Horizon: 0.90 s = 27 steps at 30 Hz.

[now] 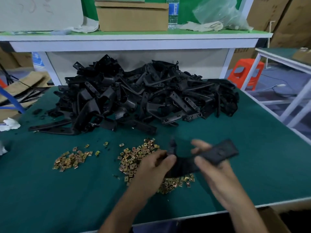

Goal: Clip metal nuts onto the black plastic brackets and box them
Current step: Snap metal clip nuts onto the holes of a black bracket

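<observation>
Black curved plastic bracket (218, 153), blurred, grasped by left grip (154, 167) and right grip (213, 170).

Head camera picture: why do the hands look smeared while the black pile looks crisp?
Head view: motion blur smears the right hand and the bracket it holds, the left hand less; the bracket pile is sharp; the wide lens bows the shelf edge.

Black bracket (218, 152) over gold nuts (131, 158) — 2 loose heaps.
</observation>
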Tool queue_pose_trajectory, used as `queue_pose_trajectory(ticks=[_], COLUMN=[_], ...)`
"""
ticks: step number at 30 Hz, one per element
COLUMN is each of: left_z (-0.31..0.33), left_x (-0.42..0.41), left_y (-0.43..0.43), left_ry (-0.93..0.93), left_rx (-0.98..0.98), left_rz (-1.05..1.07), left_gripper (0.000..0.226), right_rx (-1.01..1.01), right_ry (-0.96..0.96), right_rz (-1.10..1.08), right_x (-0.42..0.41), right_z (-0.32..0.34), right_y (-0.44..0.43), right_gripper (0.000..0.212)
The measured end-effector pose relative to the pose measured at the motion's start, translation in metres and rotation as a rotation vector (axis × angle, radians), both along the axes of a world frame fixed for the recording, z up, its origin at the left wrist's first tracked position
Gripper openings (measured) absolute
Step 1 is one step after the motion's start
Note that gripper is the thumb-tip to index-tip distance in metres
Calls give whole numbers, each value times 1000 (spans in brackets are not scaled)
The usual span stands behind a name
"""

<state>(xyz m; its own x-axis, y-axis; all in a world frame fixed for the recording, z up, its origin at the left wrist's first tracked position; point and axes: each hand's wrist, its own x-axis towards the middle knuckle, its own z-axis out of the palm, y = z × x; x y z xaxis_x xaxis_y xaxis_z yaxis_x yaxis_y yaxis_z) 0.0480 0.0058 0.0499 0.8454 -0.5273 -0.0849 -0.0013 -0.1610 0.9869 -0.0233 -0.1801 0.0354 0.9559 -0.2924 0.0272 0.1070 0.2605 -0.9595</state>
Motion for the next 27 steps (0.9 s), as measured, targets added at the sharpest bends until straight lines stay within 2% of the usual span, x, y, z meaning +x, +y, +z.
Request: queue_pose_trajectory(ticks=[2,4,6,8,10,11,13,17,19,22,25,27], left_z=[-7,-13,-17,-26,-40,-46,-54,-52,-45,-37,-31,-27], left_x=[-2,16,43,68,83,87,91,90,83,73,62,57], left_y=[-16,-22,-19,-16,-14,-13,-10,-4,-2,5,14,19], left_ry=[-45,-220,-443,-638,-747,-772,-793,-776,-646,-516,-437,-350], left_rx=[51,230,426,652,893,950,936,766,619,504,433,349], left_rz=[-56,-2,80,60,-16,-25,10,42,72,92,112,161], left_gripper=[33,46,34,34,39,38,31,17,7,8,14,8], right_rx=[43,210,507,746,838,853,866,774,728,709,679,665], right_ry=[61,111,107,55,22,30,57,61,42,43,51,62], right_rz=[-33,-93,-90,-52,-33,-33,-44,-19,-1,14,23,30], right_x=[3,6,8,10,14,15,15,13,12,12,15,16], right_z=[-15,-24,-32,-39,-44,-45,-46,-47,-48,-50,-50,-50], right_y=[14,17,13,11,14,15,16,15,17,20,24,25], right_gripper=[35,32,36,38,33,28,31,35,44,53,41,30])
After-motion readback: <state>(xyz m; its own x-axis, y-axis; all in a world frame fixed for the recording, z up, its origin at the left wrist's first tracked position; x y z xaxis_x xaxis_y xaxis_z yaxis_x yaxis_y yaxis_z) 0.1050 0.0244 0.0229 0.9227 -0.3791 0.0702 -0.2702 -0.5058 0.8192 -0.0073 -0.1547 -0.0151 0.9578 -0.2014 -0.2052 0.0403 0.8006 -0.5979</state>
